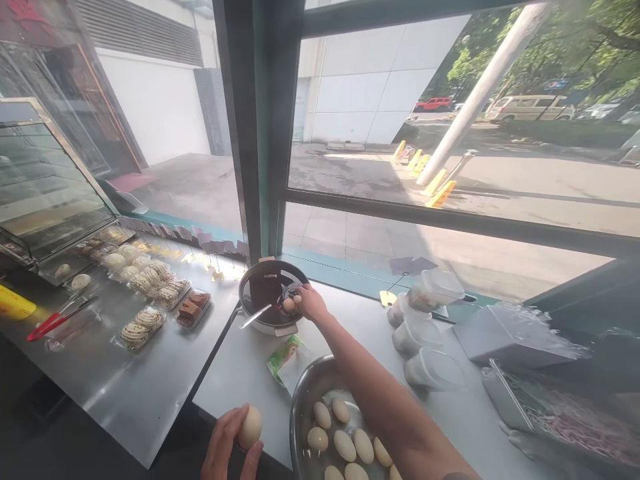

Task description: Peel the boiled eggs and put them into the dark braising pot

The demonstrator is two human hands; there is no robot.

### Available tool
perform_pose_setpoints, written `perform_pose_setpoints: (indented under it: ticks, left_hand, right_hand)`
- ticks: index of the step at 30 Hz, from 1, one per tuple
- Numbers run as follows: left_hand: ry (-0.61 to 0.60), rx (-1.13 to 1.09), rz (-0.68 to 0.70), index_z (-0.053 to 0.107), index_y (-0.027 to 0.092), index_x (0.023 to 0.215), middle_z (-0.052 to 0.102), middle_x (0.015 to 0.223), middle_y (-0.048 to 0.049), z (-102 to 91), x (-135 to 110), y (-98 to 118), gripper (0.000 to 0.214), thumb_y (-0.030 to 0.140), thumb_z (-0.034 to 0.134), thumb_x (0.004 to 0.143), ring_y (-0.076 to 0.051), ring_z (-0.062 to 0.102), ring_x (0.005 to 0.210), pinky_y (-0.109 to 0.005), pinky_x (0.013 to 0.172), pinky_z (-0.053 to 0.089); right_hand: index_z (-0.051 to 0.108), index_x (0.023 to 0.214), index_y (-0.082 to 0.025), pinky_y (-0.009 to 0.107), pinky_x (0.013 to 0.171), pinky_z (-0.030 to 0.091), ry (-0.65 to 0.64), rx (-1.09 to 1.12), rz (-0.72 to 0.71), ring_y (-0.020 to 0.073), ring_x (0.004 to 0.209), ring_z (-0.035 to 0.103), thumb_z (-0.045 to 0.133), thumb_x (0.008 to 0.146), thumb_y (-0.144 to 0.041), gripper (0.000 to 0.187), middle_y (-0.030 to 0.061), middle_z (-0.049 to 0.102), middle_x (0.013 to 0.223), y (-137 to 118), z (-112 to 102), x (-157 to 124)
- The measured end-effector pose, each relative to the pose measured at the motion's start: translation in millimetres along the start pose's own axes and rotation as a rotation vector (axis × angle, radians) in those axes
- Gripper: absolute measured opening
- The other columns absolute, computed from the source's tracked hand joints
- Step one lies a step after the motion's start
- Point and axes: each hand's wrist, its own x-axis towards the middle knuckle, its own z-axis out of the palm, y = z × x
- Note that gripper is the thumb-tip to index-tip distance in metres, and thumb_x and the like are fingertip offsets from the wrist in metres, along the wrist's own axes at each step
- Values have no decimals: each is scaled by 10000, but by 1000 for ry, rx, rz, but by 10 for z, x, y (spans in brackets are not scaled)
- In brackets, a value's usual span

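Near the bottom edge, my left hand [225, 443] pinches a pale egg [250, 428] between thumb and fingers. My right hand [313, 303] reaches over a round pot [245, 313] of dark liquid, its fingers closed on an egg [297, 300] that they partly cover. A browner egg [289, 305] is in the pot right beside those fingertips. The handle of a metal ladle [255, 317] leans over the pot's near rim. Below my right forearm, a steel bowl [296, 427] contains several pale eggs [344, 445]; the forearm hides part of it.
A green-and-white packet [287, 360] lies between pot and bowl. Stacked plastic tubs [425, 333], a box with plastic bags [505, 333] and a metal tray [510, 397] stand on the right. Packed buns [143, 327], brown cakes [193, 310] and red-handled tongs [50, 327] lie left. Windows rise behind.
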Motion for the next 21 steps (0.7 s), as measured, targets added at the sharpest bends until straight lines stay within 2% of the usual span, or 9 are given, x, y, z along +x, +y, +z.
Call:
perform_pose_setpoints:
  ticks: [3,6,9,10,12,14,17,19,21]
  left_hand:
    - [-33,-10,-26,745,285,1201,742,1199,-79,-24,4,27,288,423,658,964,-250,709,1111,-328,877,601]
    - [-93,-30,-48,740,287,1216,732,1221,-75,14,9,95,303,434,651,967,-246,700,1123,-319,876,599]
    - [-151,-47,-48,738,285,1225,729,1228,-82,119,-2,216,310,438,642,973,-244,702,1110,-320,866,608]
    - [-176,-56,-37,734,282,1232,728,1231,-88,165,-11,270,316,438,642,973,-247,703,1109,-327,869,611]
    - [-227,-80,-2,728,273,1241,730,1230,-101,263,-35,395,329,443,641,973,-258,705,1111,-346,875,617]
    - [-267,-108,39,728,260,1236,734,1220,-112,361,-67,530,337,453,629,978,-269,707,1115,-364,879,622]
    - [-302,-141,81,730,263,1228,740,1216,-105,494,-122,717,342,470,628,975,-270,710,1124,-376,906,617]
    - [-321,-159,99,730,272,1229,740,1222,-97,569,-163,812,346,479,634,970,-266,710,1132,-378,933,609]
    - [-343,-178,112,732,274,1229,737,1228,-95,634,-203,878,345,479,628,972,-264,708,1140,-383,952,603]
  right_hand:
    - [643,1289,-219,358,998,493,66,46,22,216,1137,654,493,1052,-317,297,100,654,1337,265,-22,-543]
    - [694,1161,-205,383,908,491,71,67,122,262,1012,675,453,1038,-352,308,113,710,1111,603,85,-1353]
    - [747,1026,-219,392,914,491,-17,125,176,303,1036,687,600,883,-193,207,124,732,1112,895,340,-2077]
    - [753,1054,-232,392,948,487,-37,158,182,314,1086,678,633,814,-138,284,120,738,1150,972,436,-2243]
    - [766,1046,-241,408,1004,472,-53,236,205,336,1128,663,643,726,-79,379,123,750,1133,1094,600,-2448]
    - [772,996,-227,442,1013,469,-43,327,238,357,1100,664,643,679,-71,375,137,749,1086,1185,694,-2532]
    - [764,991,-222,474,1011,486,9,498,282,362,1072,667,678,630,-107,388,137,722,1136,1280,689,-2604]
    - [749,1052,-241,485,1056,488,71,633,318,355,1145,651,700,665,-177,395,124,695,1211,1314,619,-2690]
    - [722,1131,-257,499,1041,529,119,771,365,337,1159,664,663,777,-302,362,116,686,1222,1321,532,-2816]
